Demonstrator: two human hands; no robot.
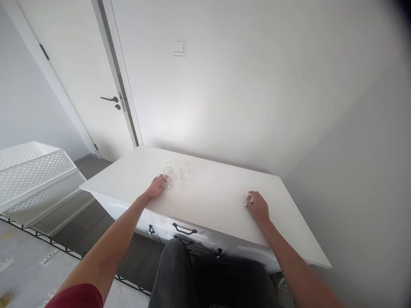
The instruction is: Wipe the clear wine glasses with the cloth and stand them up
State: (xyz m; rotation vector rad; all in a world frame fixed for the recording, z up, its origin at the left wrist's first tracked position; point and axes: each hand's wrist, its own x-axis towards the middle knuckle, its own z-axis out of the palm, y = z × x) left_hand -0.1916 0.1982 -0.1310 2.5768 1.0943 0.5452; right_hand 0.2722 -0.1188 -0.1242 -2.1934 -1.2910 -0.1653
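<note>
My left hand [156,187] is at a clear stemmed glass [168,172] on the left part of a white cabinet top [212,192]. Its fingers are closed around the glass near the stem, and the glass stands upright on the surface. Close behind and to the right are several more clear glasses [185,172], grouped together and hard to tell apart against the white. Over on the right side of the top, my right hand [258,207] is closed on a small crumpled white cloth [250,198], mostly hidden by the fingers.
A white wall with a light switch [180,47] rises behind the cabinet. Dark handles [184,229] stick out from its front, close to my knees. To the left are a door with a dark handle [109,99], a perforated white rack [38,171] and a black-edged wire frame.
</note>
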